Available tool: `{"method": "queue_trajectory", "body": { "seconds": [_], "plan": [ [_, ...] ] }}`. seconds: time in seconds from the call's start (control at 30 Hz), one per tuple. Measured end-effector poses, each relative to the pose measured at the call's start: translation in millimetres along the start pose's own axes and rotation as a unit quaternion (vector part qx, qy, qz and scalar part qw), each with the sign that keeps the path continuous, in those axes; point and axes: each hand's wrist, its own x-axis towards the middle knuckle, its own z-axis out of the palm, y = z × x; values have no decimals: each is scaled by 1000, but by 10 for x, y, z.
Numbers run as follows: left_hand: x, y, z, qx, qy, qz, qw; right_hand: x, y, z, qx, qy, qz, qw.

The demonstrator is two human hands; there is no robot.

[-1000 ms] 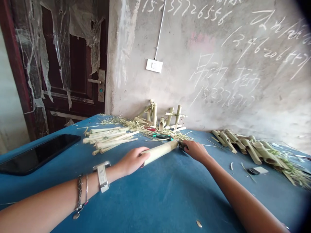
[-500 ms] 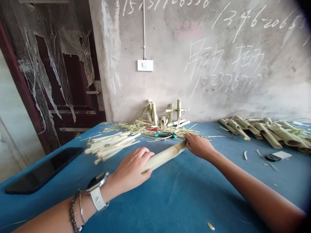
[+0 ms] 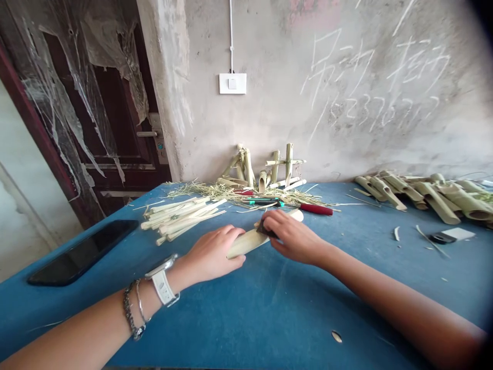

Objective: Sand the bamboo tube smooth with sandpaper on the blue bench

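Observation:
A pale bamboo tube point(image 3: 246, 241) lies on the blue table point(image 3: 269, 308). My left hand point(image 3: 213, 253) is curled over the tube's near end and grips it. My right hand point(image 3: 290, 237) rests on the tube's middle, fingers closed on a small dark tool point(image 3: 264, 229) pressed against the bamboo. The tube's far end shows just beyond my right hand. A watch and bracelets sit on my left wrist.
Split bamboo strips point(image 3: 181, 216) lie left of my hands, a black phone point(image 3: 82, 252) further left. A red-handled tool point(image 3: 316, 209), pens and shavings lie behind. Cut bamboo pieces point(image 3: 423, 195) are piled at the right; a small bamboo frame point(image 3: 269, 169) leans on the wall.
My right hand slid from the tube's far end toward its middle, closer to my left hand. The red-handled tool behind it is now uncovered. The camera view shifted downward.

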Motion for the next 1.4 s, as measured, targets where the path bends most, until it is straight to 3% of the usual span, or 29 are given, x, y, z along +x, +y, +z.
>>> {"method": "queue_trajectory", "body": {
  "seconds": [0.03,0.1,0.3,0.53,0.6,0.73,0.8,0.87,1.03,1.27,1.33,1.4],
  "plan": [
    [3,-3,0,1,-3,-3,1000,5,-34,-8,27,-15,-28,999],
    [9,-10,-3,3,-10,-7,1000,-3,-5,-20,39,-36,-21,998],
    [12,-21,-19,3,-24,-11,1000,-78,301,9,16,-41,115,992],
    [20,-47,19,0,-25,-13,1000,-23,-35,-33,119,-42,-26,992],
    [22,-55,23,1,-27,-10,1000,-34,48,-27,129,-44,-13,991],
    [15,-52,13,-1,-25,-11,1000,-111,402,52,61,-24,102,993],
    [10,-55,12,0,-28,-14,1000,-130,458,74,38,-16,128,991],
    [8,-71,22,-6,-30,-10,999,-112,368,56,42,-18,108,993],
    [14,-126,52,-28,-23,6,999,-23,74,-9,136,-41,-14,990],
    [9,-96,2,-22,-45,-8,999,-132,486,152,28,-15,155,987],
    [8,-100,7,-22,-42,-6,999,-123,413,121,30,-19,141,989],
    [11,-118,26,-23,-32,-3,999,-80,244,46,64,-37,86,994]
  ]
}}
